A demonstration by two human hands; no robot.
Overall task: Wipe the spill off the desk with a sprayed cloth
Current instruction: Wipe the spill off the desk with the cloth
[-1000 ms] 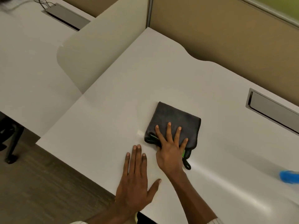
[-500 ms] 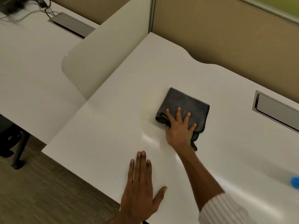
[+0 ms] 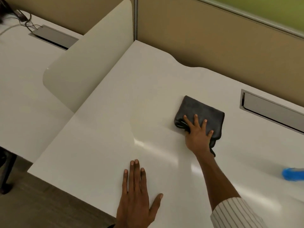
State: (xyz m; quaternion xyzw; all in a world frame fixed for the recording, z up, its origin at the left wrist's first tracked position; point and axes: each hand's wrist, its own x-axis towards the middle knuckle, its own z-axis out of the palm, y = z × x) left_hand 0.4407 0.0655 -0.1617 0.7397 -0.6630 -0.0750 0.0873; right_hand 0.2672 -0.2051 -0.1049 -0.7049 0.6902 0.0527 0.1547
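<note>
White laminate covers the broad bench (image 3: 115, 112), whose far edge curves in a wave against a tan fabric partition (image 3: 205, 38). On it, right of centre, lies a dark grey folded microfibre cloth (image 3: 204, 112), flat on the surface, with a short dark loop trailing from its near corner beside the wrist. The right hand (image 3: 198, 134) presses down on the near half of the cloth, palm flat and fingers (image 3: 195, 119) spread wide, so its grip is open and nothing is pinched; the forearm runs back toward a white sleeve with thin dark stripes (image 3: 235, 213). The left hand (image 3: 136, 199) rests flat on the bench near the front edge, well apart from the cloth, fingers together and thumb out, its grip open and empty too. Between the two hands the surface shows pale glossy streaks (image 3: 156, 145); whether they are wet film or reflected light cannot be told. A grey metal cable hatch (image 3: 269, 111) is set into the bench to the right of the cloth. At the right edge a blurred blue object (image 3: 292, 174) lies on the bench, too smeared to identify. A cream rounded divider panel (image 3: 88, 66) stands along the left side, with a neighbouring white desk (image 3: 21, 79) beyond it.
</note>
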